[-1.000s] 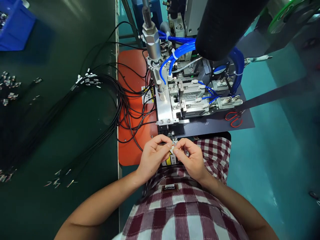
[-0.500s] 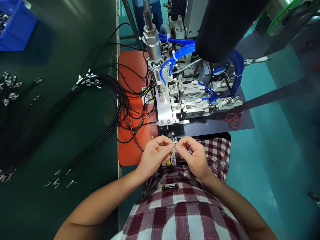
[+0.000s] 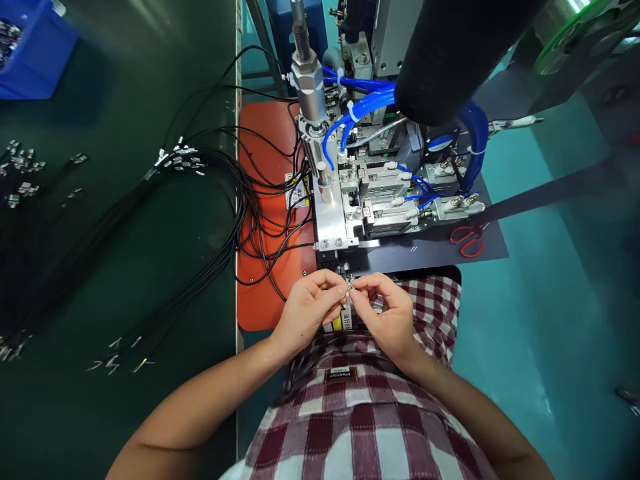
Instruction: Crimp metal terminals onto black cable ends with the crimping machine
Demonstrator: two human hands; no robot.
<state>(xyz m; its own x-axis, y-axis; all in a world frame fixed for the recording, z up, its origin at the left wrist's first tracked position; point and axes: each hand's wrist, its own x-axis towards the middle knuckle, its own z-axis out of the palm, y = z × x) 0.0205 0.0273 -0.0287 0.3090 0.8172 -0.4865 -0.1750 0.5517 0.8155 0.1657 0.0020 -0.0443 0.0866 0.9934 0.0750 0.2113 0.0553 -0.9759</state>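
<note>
In front of my lap, my left hand (image 3: 313, 308) is closed in a pinch of thumb and forefinger. It holds the end of a thin cable, mostly hidden by the fingers. Fine light-coloured wires (image 3: 351, 287) show between the fingertips of both hands. My right hand (image 3: 384, 308) pinches at these wires, its thumb and forefinger nearly meeting those of the left. Just beyond the fingertips stands the front of a metal machine (image 3: 331, 227) with cylinders and blue air tubes.
Black cables (image 3: 240, 207) loop across an orange plate (image 3: 265, 310) left of the machine. More cables with metal connectors (image 3: 180, 157) lie on the dark green table (image 3: 165, 413). A blue bin (image 3: 37, 63) stands far left. Red-handled scissors (image 3: 467, 241) lie right of the machine.
Both hands stay almost in place. The right fingertips have shifted slightly, and the fine wires between the hands show more clearly now.
</note>
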